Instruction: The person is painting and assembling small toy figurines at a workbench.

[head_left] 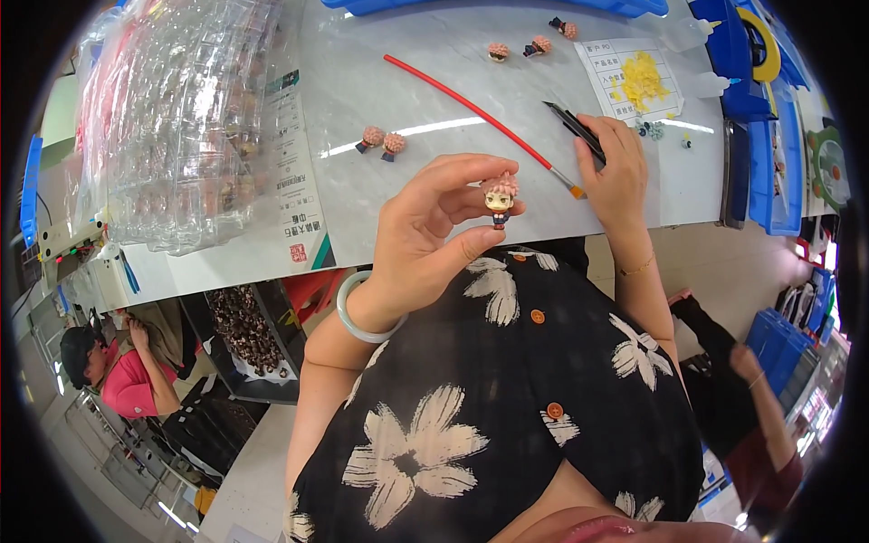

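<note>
Small plastic figurine with pink spiky hair, pale face and dark body (499, 198) is held up above the bench edge, pinched between thumb below and fingertips above by the left hand (425, 235); the hand is closed on it, face turned toward the camera. Right hand (615, 172) rests on the pale marble-look bench (407, 81), fingers curled around a slim black knife-like tool (576, 129); its grip looks firm. A long red-handled brush with an orange tip (480, 118) lies diagonally just beside that hand. Matching pink-haired figurines (382, 140) lie further off, clear plastic blister trays (181, 118) to the left. Judgement: a light pinch at the head and base keeps the painted face unsmudged; steady the wrist before bringing the tool in.
</note>
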Tool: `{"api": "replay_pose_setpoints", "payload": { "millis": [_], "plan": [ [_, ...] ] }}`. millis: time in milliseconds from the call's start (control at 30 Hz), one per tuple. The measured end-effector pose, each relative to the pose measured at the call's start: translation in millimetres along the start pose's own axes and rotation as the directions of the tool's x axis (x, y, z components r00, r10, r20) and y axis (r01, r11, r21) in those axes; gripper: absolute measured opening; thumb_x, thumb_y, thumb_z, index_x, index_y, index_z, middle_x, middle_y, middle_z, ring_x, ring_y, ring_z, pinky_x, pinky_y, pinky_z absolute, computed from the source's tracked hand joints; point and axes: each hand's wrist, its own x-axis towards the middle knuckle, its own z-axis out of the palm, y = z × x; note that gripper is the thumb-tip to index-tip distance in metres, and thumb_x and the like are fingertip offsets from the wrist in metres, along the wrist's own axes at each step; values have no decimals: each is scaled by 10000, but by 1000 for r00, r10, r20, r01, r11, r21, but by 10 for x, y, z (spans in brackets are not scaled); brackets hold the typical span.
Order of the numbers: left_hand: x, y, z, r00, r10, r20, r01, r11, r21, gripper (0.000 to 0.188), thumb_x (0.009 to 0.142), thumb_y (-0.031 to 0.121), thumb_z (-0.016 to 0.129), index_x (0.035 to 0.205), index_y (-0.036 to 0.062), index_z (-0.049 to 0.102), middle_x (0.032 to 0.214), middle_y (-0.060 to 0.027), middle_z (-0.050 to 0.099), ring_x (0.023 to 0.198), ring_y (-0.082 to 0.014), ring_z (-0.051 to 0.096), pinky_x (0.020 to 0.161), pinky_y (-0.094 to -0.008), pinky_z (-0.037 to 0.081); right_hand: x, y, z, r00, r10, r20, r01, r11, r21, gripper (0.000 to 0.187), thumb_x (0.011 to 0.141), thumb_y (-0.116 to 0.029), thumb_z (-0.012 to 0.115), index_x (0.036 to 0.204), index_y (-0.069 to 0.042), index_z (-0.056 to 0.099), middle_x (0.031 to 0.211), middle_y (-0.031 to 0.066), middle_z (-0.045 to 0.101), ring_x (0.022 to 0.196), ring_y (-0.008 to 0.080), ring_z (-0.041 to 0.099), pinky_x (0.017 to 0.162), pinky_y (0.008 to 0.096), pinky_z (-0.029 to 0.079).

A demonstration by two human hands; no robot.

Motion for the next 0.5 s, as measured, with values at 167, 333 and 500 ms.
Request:
{"api": "replay_pose_setpoints", "payload": {
  "millis": [167,333,500],
  "plan": [
    [-16,-16,-27,1000,9,9,-9,1000,-3,429,729,-53,598,1125,-30,436,1121,-163,490,960,-244,562,848,-342,449,-6,-11,-46,999,24,26,-24,1000,1,272,723,-42,596,991,-54,553,848,75,545,788,218,511,704,298,413],
    [-43,9,-35,1000,-4,-16,4,1000,7,425,731,-44,605,1115,-26,425,1126,-180,497,958,-233,565,851,-342,444,72,-153,-242,993,113,27,-117,963,243,298,786,-10,524,1078,-55,482,885,77,561,670,134,487,619,238,401],
    [-46,-1,-27,999,-1,-38,0,1000,-16,419,731,-54,596,1117,-18,438,1122,-161,488,957,-234,565,843,-330,450,-20,-190,-405,966,140,216,-257,501,827,273,820,36,432,1090,-4,448,919,159,561,612,81,463,528,171,367]
  ]
}}
